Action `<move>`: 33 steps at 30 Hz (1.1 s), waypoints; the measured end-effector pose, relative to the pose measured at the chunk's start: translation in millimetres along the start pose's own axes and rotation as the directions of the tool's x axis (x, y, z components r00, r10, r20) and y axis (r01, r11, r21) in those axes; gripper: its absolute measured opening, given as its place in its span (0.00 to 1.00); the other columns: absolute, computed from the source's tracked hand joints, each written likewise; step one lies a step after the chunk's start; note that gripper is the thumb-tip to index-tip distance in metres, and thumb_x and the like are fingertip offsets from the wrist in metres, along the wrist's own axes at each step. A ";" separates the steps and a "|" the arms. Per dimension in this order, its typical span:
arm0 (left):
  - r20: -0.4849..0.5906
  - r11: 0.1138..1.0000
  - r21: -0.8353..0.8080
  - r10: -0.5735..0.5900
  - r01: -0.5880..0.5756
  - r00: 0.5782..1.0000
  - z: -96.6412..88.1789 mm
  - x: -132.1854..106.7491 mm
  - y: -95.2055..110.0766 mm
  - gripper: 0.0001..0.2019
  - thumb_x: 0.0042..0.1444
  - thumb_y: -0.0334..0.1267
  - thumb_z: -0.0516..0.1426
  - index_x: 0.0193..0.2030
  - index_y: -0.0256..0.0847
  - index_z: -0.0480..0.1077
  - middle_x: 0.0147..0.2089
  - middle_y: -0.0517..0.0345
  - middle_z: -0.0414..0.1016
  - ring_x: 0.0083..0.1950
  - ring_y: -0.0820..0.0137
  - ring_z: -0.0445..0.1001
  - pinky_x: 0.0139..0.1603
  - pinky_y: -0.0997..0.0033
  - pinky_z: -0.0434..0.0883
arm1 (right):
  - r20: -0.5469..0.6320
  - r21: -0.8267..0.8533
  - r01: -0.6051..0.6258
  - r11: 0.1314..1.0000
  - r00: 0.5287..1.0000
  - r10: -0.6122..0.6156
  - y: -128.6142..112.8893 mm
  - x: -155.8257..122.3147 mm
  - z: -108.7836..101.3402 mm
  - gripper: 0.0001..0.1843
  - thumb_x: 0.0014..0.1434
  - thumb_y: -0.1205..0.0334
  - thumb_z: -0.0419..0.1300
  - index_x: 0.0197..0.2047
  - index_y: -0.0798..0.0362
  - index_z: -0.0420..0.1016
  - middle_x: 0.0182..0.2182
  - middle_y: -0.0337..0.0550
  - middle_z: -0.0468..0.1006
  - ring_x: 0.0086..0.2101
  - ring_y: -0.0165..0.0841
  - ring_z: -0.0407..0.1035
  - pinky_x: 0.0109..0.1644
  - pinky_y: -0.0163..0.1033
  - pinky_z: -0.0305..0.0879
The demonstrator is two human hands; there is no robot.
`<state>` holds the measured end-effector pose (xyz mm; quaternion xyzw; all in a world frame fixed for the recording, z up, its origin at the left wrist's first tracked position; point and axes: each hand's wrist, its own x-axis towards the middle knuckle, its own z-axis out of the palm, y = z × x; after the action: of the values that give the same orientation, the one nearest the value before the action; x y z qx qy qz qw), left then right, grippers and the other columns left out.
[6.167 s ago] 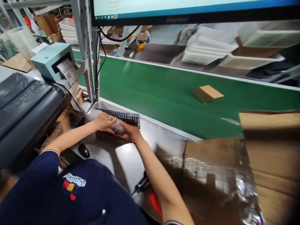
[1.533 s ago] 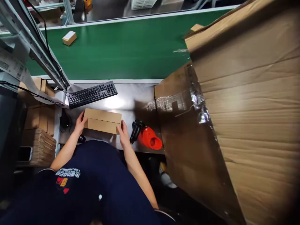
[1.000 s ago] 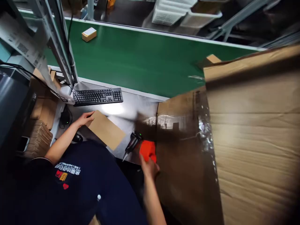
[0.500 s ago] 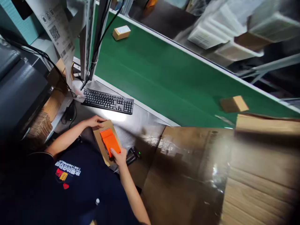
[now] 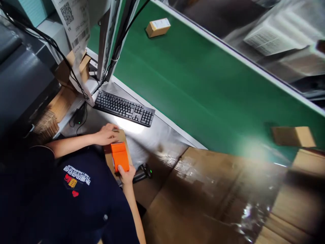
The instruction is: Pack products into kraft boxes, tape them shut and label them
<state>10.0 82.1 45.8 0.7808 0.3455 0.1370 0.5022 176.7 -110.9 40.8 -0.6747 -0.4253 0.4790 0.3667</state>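
A small brown cardboard box (image 5: pixel 124 137) lies on the steel worktop in front of me. My left hand (image 5: pixel 108 134) rests on its far end, fingers curled over the top. My right hand (image 5: pixel 126 175) is closed on an orange tape dispenser (image 5: pixel 120 157) that sits on the box's top face. A black barcode scanner (image 5: pixel 142 172) with a green light lies just right of my right hand.
A black keyboard (image 5: pixel 125 108) lies beyond the box. The green conveyor belt (image 5: pixel 203 88) carries a labelled carton (image 5: pixel 157 27) far off and another carton (image 5: pixel 293 136) at the right. A big taped cardboard box (image 5: pixel 215 196) fills the lower right. Flat cartons (image 5: pixel 47 125) are stacked at left.
My right hand has drawn the orange tape dispenser a little along the box toward me. The cartons on the belt have shifted in view as my head turned.
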 end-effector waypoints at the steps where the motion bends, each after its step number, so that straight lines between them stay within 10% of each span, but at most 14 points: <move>1: -0.004 0.999 0.033 0.040 -0.040 0.999 -1.3 3.0 0.6 0.17 0.64 0.49 0.61 0.27 0.43 0.79 0.64 0.48 0.71 0.66 0.47 0.64 0.69 0.40 0.61 | -0.039 0.013 -0.019 1.000 0.999 0.020 -2.3 -1.0 -0.2 0.34 0.54 0.25 0.56 0.17 0.46 0.63 0.15 0.38 0.66 0.17 0.38 0.63 0.21 0.48 0.67; 5: -0.046 0.963 0.210 0.183 -0.170 0.982 -30.9 23.8 -9.7 0.11 0.63 0.42 0.62 0.32 0.42 0.80 0.62 0.48 0.73 0.65 0.48 0.66 0.72 0.43 0.54 | -0.151 0.031 -0.101 0.994 0.983 0.104 -21.6 -7.2 -3.1 0.29 0.53 0.30 0.65 0.22 0.49 0.73 0.17 0.39 0.70 0.17 0.34 0.63 0.19 0.42 0.64; 12: -0.128 0.839 0.543 0.118 -0.030 0.985 -92.4 58.6 -58.5 0.12 0.65 0.40 0.59 0.34 0.38 0.80 0.61 0.43 0.72 0.61 0.51 0.70 0.62 0.47 0.63 | -0.184 0.064 -0.244 0.968 0.950 0.251 -47.6 -6.5 -8.6 0.27 0.47 0.37 0.68 0.21 0.54 0.74 0.16 0.40 0.69 0.18 0.30 0.59 0.21 0.37 0.61; 25: 0.232 0.933 0.329 -0.231 0.147 0.945 9.9 34.7 -105.6 0.15 0.69 0.43 0.56 0.35 0.39 0.79 0.38 0.53 0.81 0.42 0.67 0.76 0.49 0.67 0.72 | -0.176 0.078 -0.344 0.936 0.919 0.352 -42.6 1.4 -6.1 0.28 0.44 0.35 0.69 0.19 0.53 0.70 0.15 0.38 0.66 0.19 0.29 0.57 0.22 0.37 0.58; 29: 0.134 0.905 0.311 -0.345 0.291 0.929 7.9 24.6 -99.4 0.25 0.70 0.56 0.51 0.58 0.40 0.78 0.54 0.46 0.82 0.56 0.57 0.78 0.59 0.60 0.72 | -0.163 0.059 -0.336 0.940 0.926 0.342 -38.9 0.2 -8.4 0.29 0.45 0.35 0.69 0.19 0.53 0.71 0.16 0.39 0.67 0.19 0.30 0.58 0.23 0.38 0.60; 33: 0.233 0.977 0.039 -0.211 0.207 0.949 3.0 4.8 -83.7 0.35 0.75 0.55 0.29 0.74 0.48 0.65 0.75 0.61 0.66 0.73 0.64 0.67 0.72 0.65 0.64 | -0.132 0.061 -0.339 0.939 0.930 0.344 -34.9 -2.7 -8.1 0.29 0.47 0.33 0.68 0.19 0.53 0.71 0.15 0.40 0.68 0.18 0.31 0.59 0.21 0.38 0.61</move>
<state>-18.5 104.8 -29.7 0.7541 0.3650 -0.0131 0.5458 176.2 -101.2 75.4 -0.7636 -0.2656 0.4944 0.3193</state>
